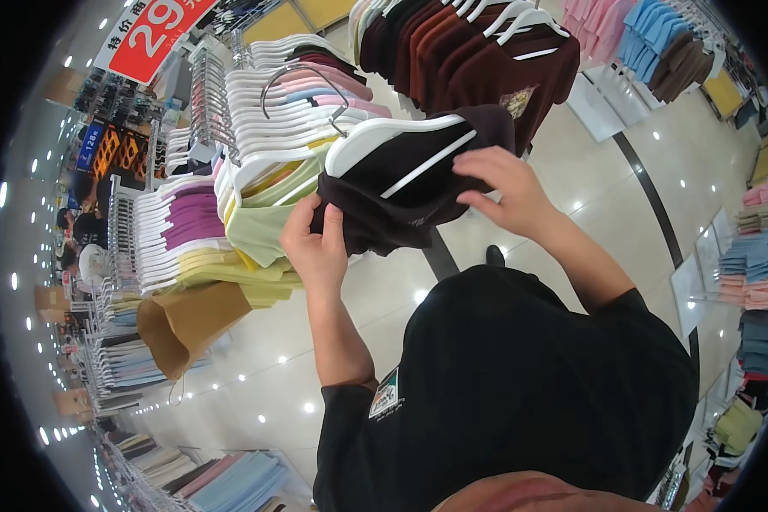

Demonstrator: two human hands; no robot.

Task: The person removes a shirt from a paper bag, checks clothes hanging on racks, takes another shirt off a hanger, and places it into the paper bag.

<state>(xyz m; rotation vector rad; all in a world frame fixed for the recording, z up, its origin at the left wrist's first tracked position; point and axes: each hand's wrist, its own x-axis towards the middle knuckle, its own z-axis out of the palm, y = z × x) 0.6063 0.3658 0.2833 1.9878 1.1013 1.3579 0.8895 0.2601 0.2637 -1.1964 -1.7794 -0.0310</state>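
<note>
A dark brown top (375, 213) hangs on a white hanger (363, 145) in front of my body, its neckline wide around the hanger's bar. My left hand (316, 243) pinches the fabric near the left shoulder, thumb on top. At the other side, my right hand (508, 192) lies against the top with thumb and fingers apart; whether fabric is caught behind the fingertips is hidden. The hanger's metal hook (303, 90) stands up, close to the rail. Directly left of my left hand hangs a light green top (260, 226) on another white hanger.
A rack of white hangers (264, 111) stands at the left, with purple tops (192, 213) lower down. Maroon tops (520, 77) hang ahead. A brown paper bag (192, 320) hangs at the lower left. Stacks of folded clothes (751, 264) line the right, beyond the tiled floor (597, 205).
</note>
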